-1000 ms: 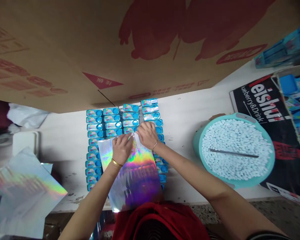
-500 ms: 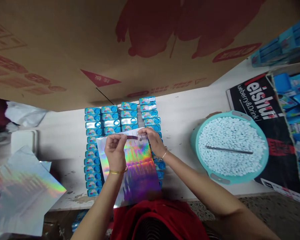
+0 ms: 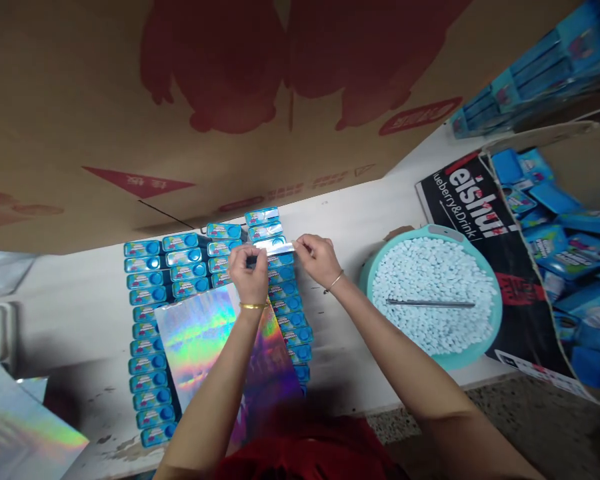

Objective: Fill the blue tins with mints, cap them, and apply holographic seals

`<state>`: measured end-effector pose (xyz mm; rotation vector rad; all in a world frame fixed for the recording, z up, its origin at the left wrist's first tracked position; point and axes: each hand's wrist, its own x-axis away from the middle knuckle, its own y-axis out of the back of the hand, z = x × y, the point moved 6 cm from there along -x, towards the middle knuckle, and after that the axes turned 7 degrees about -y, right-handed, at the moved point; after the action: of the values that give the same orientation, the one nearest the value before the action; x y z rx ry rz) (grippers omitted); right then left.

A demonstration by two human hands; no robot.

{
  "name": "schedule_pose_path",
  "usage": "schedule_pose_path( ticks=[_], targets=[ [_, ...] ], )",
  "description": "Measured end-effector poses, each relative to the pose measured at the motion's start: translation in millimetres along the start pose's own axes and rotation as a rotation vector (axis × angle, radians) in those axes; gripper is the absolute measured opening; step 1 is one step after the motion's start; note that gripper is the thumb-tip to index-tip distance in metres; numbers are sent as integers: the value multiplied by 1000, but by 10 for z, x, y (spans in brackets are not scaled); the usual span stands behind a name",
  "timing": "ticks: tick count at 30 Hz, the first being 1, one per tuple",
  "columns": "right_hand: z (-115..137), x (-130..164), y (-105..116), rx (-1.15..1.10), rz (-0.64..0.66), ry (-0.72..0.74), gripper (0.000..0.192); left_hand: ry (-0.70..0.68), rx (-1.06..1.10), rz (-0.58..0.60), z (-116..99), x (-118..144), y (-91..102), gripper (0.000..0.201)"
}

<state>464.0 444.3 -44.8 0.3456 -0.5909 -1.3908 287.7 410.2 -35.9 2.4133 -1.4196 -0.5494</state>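
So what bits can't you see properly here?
All in the head view:
Blue packs: some are hidden under the shiny sheet.
Silver strip: any marks are too small to tell.
Bucket: its bottom is hidden by white pieces.
Cardboard box: its top is cut off by the upper edge.

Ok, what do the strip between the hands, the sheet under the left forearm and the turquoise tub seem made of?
Strip: apparently glossy foil or plastic film, judging by its silvery shine.
Sheet: probably holographic film or foil-faced paper, glossy, with rainbow bands.
Tub: likely moulded plastic, smooth, evenly coloured.
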Motion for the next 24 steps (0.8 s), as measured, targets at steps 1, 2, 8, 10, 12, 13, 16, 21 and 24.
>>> schedule_pose_path(
  ticks=[1,2,8,10,12,13,16,21,24],
  targets=[
    [-19,-53,-6,77,-5,14,31,-15,-83,3,6,-26,-39,14],
    [-37,-95,-19,142,-6,23,30,-19,-161,11,21,-43,-73,13],
    [-154,-205,-132,333,17,42,26,-44,-429,92,108,-49,-205,12],
    [-216,-226,-184,335,31,44,26,-52,-486,126,118,-43,-242,12],
    [-294,-240,-244,304,46,30,26,-50,-533,151,116,-46,-265,12],
    [-338,-241,-273,279,50,15,25,-47,-552,157,111,-51,-267,13],
    [-462,-194,-311,168,21,-37,20,-50,-579,163,90,-57,-222,20],
    [-486,39,-352,-61,37,140,46,-233,-615,361,56,68,-186,34],
    [-548,126,-470,-61,135,211,55,-297,-667,473,82,173,-224,44]
  ],
)
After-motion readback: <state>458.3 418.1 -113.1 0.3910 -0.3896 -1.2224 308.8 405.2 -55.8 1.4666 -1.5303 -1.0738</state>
